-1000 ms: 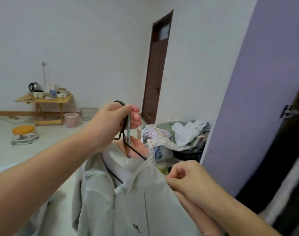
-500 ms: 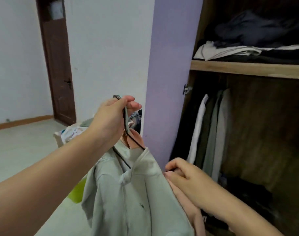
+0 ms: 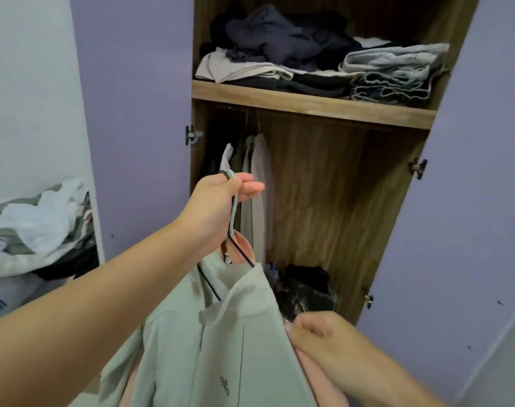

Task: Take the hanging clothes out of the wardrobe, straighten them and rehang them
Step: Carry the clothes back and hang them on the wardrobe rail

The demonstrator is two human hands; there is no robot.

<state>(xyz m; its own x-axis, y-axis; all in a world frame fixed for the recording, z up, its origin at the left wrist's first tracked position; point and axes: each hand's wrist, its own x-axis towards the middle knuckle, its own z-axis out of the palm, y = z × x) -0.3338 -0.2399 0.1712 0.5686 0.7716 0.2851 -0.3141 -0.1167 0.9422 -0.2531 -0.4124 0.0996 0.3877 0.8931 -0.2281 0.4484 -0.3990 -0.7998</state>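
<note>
My left hand [image 3: 218, 204] grips the hooks of the hangers [image 3: 233, 214], holding them up in front of the open wardrobe [image 3: 312, 108]. A pale green zip jacket [image 3: 221, 342] hangs from a black wire hanger, with a pink garment [image 3: 323, 374] behind it. My right hand [image 3: 317, 333] pinches the fabric at the jacket's right shoulder. Inside the wardrobe, a few light garments [image 3: 257, 183] hang at the left under the shelf.
Folded dark and grey clothes [image 3: 391, 71] pile on the upper shelf. A dark heap [image 3: 306, 289] lies on the wardrobe floor. Purple doors [image 3: 138, 113] stand open on both sides. A mound of laundry [image 3: 39, 227] lies at the left.
My view has swung right from the room to face the wardrobe. Both hands kept their grips and carried the jacket toward the opening.
</note>
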